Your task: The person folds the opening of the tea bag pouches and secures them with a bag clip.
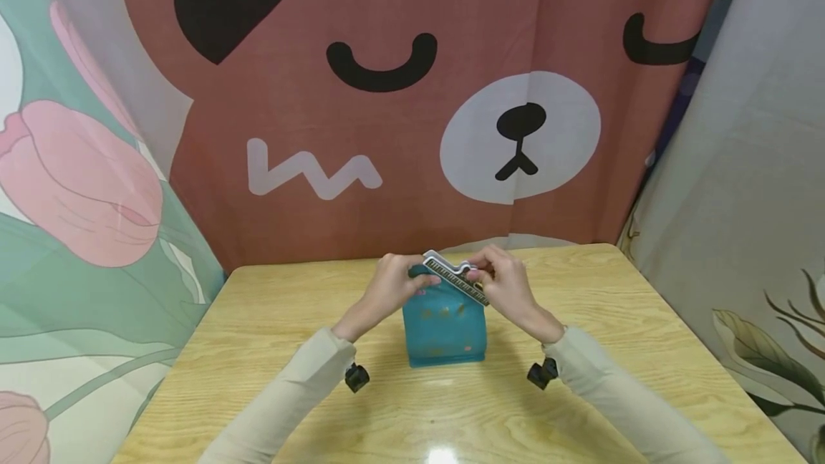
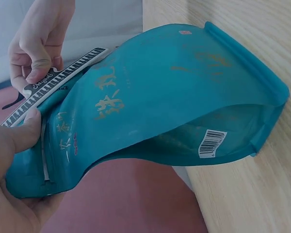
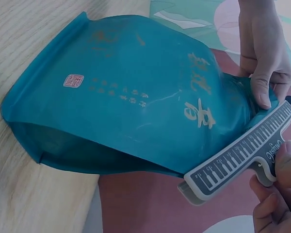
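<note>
A teal stand-up pouch (image 1: 445,328) with gold lettering stands upright on the wooden table. My left hand (image 1: 394,283) pinches its top left corner between thumb and fingers. My right hand (image 1: 509,285) grips the handle of a clip (image 3: 240,155) printed with piano keys. Slanting down to the right, the clip lies across the top of the pouch. In the left wrist view a barcode (image 2: 213,143) shows on the pouch's bottom fold. Whether the clip's jaws press fully on the pouch I cannot tell.
The light wooden table (image 1: 290,335) reaches back to a hanging cloth (image 1: 399,127) with a bear print. Floral cloths (image 1: 84,185) hang at the sides. A small black wrist camera (image 1: 356,377) sits at each sleeve cuff.
</note>
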Action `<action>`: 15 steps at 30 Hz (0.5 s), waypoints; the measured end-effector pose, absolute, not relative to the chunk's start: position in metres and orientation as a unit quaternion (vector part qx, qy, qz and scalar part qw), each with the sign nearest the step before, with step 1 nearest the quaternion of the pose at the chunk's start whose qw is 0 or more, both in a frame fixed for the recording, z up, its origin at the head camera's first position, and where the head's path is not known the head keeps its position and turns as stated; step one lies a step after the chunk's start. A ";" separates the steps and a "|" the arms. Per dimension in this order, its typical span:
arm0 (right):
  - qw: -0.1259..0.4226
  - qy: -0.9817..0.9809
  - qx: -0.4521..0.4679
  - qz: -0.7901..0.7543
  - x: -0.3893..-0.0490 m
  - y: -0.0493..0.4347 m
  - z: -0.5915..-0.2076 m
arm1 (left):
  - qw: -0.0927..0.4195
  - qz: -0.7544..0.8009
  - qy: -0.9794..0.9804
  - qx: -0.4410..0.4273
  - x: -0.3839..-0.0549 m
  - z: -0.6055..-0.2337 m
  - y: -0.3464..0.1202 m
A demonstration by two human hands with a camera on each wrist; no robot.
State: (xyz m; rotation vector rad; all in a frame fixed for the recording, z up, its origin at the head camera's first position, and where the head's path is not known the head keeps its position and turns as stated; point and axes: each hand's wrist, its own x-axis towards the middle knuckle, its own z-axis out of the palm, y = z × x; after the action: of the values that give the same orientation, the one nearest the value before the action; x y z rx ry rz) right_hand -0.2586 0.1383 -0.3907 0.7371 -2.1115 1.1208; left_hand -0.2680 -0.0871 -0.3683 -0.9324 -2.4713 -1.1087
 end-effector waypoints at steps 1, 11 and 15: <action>0.313 -0.802 0.280 0.424 -0.258 0.138 -0.390 | 0.141 -0.383 -0.855 -0.320 -0.268 -0.369 -0.088; 0.340 -0.802 0.299 0.390 -0.259 0.137 -0.387 | 0.128 -0.412 -0.849 -0.304 -0.267 -0.371 -0.089; 0.347 -0.802 0.303 0.381 -0.258 0.136 -0.386 | 0.127 -0.424 -0.849 -0.289 -0.267 -0.373 -0.087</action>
State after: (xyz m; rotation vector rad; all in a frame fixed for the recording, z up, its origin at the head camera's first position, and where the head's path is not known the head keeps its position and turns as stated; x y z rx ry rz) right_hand -0.2578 0.1361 -0.3858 0.7863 -2.0804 0.9875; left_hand -0.2671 -0.0869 -0.3728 -0.8414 -2.4708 -1.2342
